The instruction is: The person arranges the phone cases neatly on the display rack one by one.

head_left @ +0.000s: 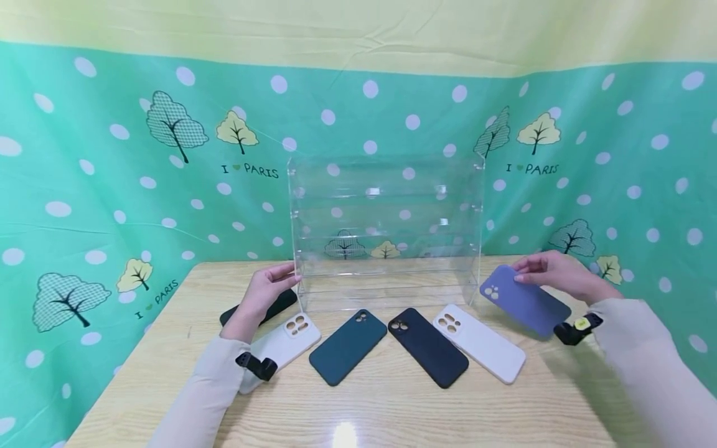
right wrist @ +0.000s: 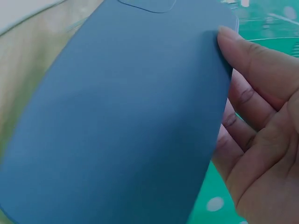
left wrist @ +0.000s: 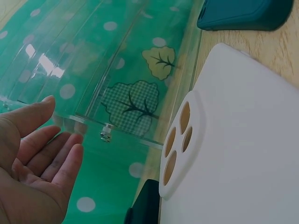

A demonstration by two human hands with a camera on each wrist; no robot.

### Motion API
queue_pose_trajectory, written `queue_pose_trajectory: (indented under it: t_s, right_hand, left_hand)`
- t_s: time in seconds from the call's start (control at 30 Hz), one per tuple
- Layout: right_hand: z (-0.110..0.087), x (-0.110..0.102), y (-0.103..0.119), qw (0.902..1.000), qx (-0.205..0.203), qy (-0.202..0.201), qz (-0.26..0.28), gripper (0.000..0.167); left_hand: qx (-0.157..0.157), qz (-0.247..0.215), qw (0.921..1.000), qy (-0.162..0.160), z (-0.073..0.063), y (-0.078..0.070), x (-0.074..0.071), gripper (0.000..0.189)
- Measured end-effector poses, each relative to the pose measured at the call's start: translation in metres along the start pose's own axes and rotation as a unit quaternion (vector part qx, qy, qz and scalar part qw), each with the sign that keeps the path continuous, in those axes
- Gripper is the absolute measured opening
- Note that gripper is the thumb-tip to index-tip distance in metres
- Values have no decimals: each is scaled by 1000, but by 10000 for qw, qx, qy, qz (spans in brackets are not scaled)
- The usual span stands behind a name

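My right hand (head_left: 551,274) pinches a purple-blue phone case (head_left: 523,302) by its long edge, thumb on the back and fingers behind. The case is tilted, its camera holes toward the rack; in the right wrist view the phone case (right wrist: 121,112) looks blue and fills most of the picture. My left hand (head_left: 271,289) is at the left side panel of a clear acrylic display rack (head_left: 386,280), fingertips right at its edge. In the left wrist view the left hand (left wrist: 44,158) has loosely bent fingers and grips nothing.
Phone cases lie on the wooden table (head_left: 280,417) before the rack: a white one (head_left: 285,342), a dark green one (head_left: 347,348), a black one (head_left: 428,348) and another white one (head_left: 487,348). Another black case (head_left: 280,305) is partly behind my left wrist. A green dotted curtain (head_left: 381,118) hangs behind.
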State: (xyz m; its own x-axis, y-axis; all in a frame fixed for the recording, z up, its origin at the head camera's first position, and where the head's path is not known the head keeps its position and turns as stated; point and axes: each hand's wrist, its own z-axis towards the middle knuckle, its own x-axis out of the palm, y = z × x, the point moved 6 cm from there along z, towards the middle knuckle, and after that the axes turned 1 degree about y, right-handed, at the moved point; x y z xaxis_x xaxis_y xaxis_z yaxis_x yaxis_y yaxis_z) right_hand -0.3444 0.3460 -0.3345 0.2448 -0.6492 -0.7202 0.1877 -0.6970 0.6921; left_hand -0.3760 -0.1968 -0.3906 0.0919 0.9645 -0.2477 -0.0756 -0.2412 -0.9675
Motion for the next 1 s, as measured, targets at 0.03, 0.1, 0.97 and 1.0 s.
queue_pose_trajectory:
  t_s: [0.03, 0.1, 0.97, 1.0]
  right_hand:
    - [0, -4, 4, 10000, 23, -30, 53, 42]
    - [-1, -12, 15, 9997, 9, -76, 211, 42]
    - [42, -83, 154, 8515, -741, -2193, 4706, 24]
    - [45, -87, 157, 8325, -849, -2258, 4987, 25]
  left_hand:
    - [-8, 1, 10000, 0, 0, 0, 0, 47]
    - [-16, -1, 10000, -6, 1, 0, 0, 47]
    - [-50, 6, 10000, -54, -1, 3, -1, 51]
    - [-31, 19, 10000, -46, -1, 3, 0, 51]
